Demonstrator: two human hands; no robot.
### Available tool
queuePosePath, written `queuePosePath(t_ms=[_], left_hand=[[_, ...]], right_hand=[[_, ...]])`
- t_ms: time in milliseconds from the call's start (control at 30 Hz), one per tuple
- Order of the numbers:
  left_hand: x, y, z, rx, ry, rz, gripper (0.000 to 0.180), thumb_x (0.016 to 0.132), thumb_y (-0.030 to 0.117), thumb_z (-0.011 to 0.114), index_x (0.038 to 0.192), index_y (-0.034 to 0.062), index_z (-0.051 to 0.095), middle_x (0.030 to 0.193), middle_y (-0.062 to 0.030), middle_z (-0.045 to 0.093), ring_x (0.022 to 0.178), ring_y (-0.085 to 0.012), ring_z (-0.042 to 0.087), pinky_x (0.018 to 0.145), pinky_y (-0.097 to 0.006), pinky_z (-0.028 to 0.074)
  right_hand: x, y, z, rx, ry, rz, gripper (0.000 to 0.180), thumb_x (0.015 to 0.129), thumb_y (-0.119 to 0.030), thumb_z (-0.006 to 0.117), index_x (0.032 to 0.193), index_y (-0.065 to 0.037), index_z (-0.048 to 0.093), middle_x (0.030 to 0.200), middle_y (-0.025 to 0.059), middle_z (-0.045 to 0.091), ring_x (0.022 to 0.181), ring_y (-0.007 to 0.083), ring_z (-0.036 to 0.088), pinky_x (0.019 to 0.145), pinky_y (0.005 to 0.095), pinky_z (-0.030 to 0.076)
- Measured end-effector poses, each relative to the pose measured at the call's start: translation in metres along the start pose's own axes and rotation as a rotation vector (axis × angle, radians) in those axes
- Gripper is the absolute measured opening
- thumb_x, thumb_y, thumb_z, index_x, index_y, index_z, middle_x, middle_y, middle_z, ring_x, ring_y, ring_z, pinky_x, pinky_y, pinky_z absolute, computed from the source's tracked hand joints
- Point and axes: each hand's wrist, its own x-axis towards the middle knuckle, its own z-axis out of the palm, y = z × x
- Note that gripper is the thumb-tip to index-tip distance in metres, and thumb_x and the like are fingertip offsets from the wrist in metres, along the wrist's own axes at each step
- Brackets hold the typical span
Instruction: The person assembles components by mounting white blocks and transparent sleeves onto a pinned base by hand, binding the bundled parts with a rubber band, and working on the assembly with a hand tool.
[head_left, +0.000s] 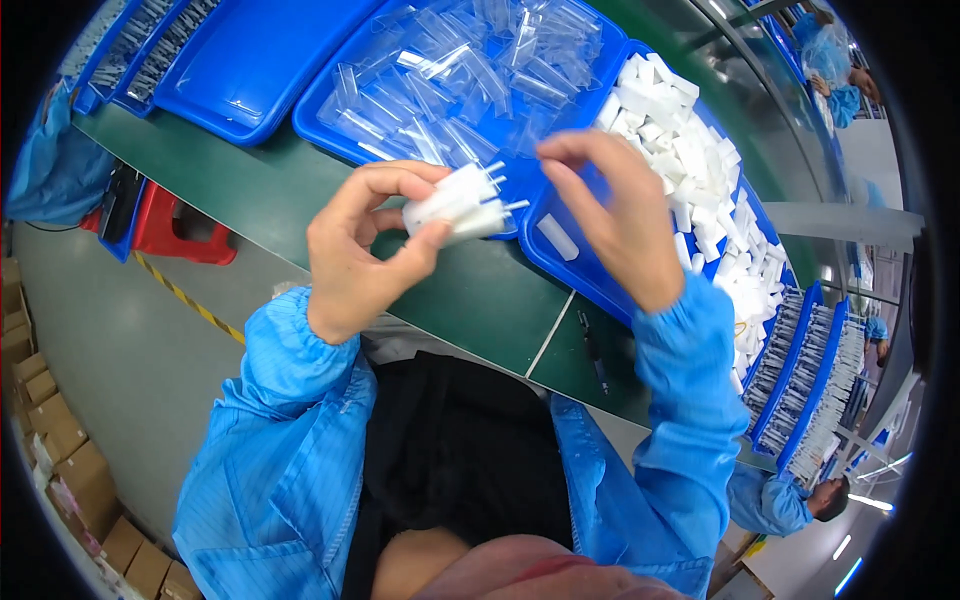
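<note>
Between its thumb and fingers my left hand [365, 245] grips a bunch of several white plastic tubes with thin tips [455, 208]. Their narrow tips point to the right, over the near edge of a blue tray. My right hand [620, 205] hovers above another blue tray [600, 280], thumb and index finger curved with a gap between them and nothing visible in it. Beneath that hand, one flat white piece [557, 237] lies in the tray. A heap of small white blocks [690, 140] fills its far and right parts.
Clear plastic sleeves [450, 85] lie in the blue tray ahead. A bare blue tray [235, 60] stands at its left, and racks of thin parts [800, 370] at the right. A pen [592, 350] rests on the green table [470, 310]. A red stool [180, 230] stands left.
</note>
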Motion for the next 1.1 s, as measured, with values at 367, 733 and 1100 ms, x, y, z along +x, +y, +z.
queuePosePath(t_ms=[367, 733, 1100], left_hand=[[-0.007, 0.002, -0.014, 0.001, 0.072, -0.048, 0.027, 0.082, -0.002, 0.073, 0.106, 0.0015, 0.059, 0.12, -0.0146, 0.061, 0.109, -0.0226, 0.062, 0.083, -0.031, 0.056], [-0.003, 0.001, 0.021, -0.026, -0.113, 0.018, 0.027, 0.081, -0.003, 0.074, 0.104, 0.0024, 0.061, 0.119, -0.0132, 0.06, 0.107, -0.0213, 0.063, 0.082, -0.029, 0.056], [-0.009, 0.004, 0.048, -0.034, -0.142, -0.023, 0.026, 0.085, -0.003, 0.07, 0.11, 0.0039, 0.065, 0.123, -0.0127, 0.057, 0.109, -0.0216, 0.062, 0.084, -0.029, 0.056]], right_hand=[[0.048, -0.007, 0.022, -0.537, -0.116, -0.219, 0.023, 0.078, -0.011, 0.072, 0.099, -0.005, 0.068, 0.092, 0.0101, 0.064, 0.091, 0.0247, 0.061, 0.08, 0.0395, 0.044], [-0.04, -0.043, 0.001, 0.72, 0.207, 0.389, 0.054, 0.085, -0.008, 0.074, 0.13, 0.0, 0.044, 0.095, 0.0087, 0.067, 0.097, 0.0165, 0.065, 0.089, 0.0284, 0.048], [-0.078, -0.038, 0.025, 0.78, 0.436, 0.44, 0.042, 0.086, -0.006, 0.075, 0.113, -0.001, 0.044, 0.103, 0.0163, 0.068, 0.098, 0.0169, 0.065, 0.085, 0.0259, 0.05]])
